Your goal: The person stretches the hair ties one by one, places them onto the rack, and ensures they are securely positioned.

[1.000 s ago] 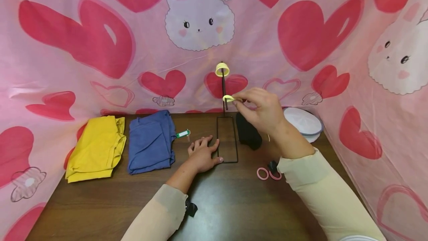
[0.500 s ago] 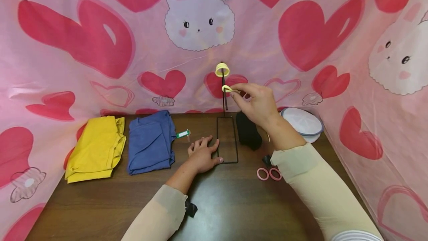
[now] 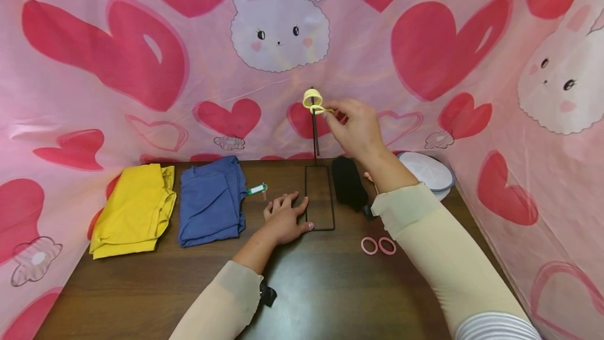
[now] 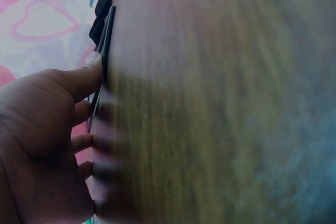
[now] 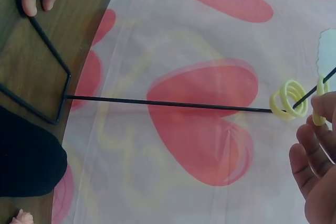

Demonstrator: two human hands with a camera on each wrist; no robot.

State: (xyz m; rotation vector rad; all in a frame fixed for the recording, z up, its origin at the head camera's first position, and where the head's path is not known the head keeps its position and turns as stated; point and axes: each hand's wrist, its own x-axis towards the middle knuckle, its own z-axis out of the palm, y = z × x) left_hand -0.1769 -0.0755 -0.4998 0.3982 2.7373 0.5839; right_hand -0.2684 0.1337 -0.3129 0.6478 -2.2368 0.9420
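A black wire stand [image 3: 315, 143] rises at the back of the table, its flat rectangular base toward me. Several yellow rings [image 3: 311, 93] sit together on its upper end. My right hand [image 3: 362, 129] pinches one more yellow ring [image 5: 319, 119] between thumb and fingers; the stand's sloping arm passes through it, just in front of the others. On the near left part of the base rests my left hand [image 3: 283, 222], fingers spread, thumb and index finger touching the wire. From the left wrist view, its thumb [image 4: 86, 80] lies along the black wire.
Two pink rings [image 3: 369, 246] lie right of the base. Beside it is a black, soft-looking item [image 3: 349, 185]. Folded blue cloth [image 3: 212, 201], folded yellow cloth [image 3: 134, 209] and a green tag [image 3: 257, 189] are on the left. A round white thing with a blue rim [image 3: 427, 171] stands back right.
My right hand has moved up and back, sliding the held yellow ring along the stand's arm to the stacked rings. The left hand stays on the base.
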